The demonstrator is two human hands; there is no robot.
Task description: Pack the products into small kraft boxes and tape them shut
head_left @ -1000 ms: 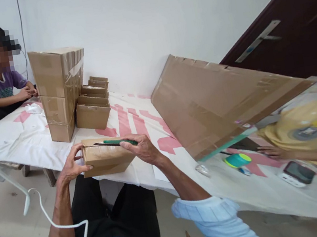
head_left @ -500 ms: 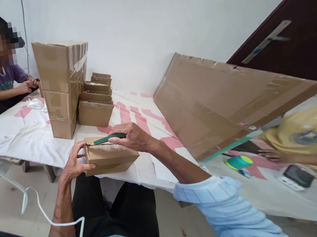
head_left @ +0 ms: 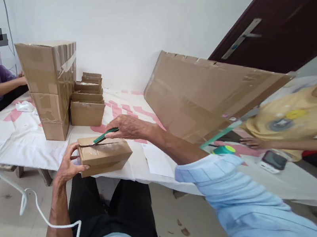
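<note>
A small cardboard box (head_left: 104,157) sits at the front edge of the cloth-covered table. My left hand (head_left: 68,164) grips its left end, thumb on the near side and fingers by the top corner. In my right hand (head_left: 126,126) is a green utility knife (head_left: 101,136), held above the box. Its tip meets the top near the left end, where a dark slit runs along the taped lid. My right palm hides the rear of the handle.
Tall stacked cartons (head_left: 42,80) and several open small boxes (head_left: 88,113) stand behind. A large cardboard panel (head_left: 197,96) leans at right, near a teal tape roll (head_left: 223,150) and a white device (head_left: 272,161). Co-workers sit left and right. A white cable (head_left: 46,216) hangs at lower left.
The knife has tilted more steeply, its tip shifting right along the box top, and a dark slit now shows there. My left hand keeps its hold. The whole view has shifted rightward.
</note>
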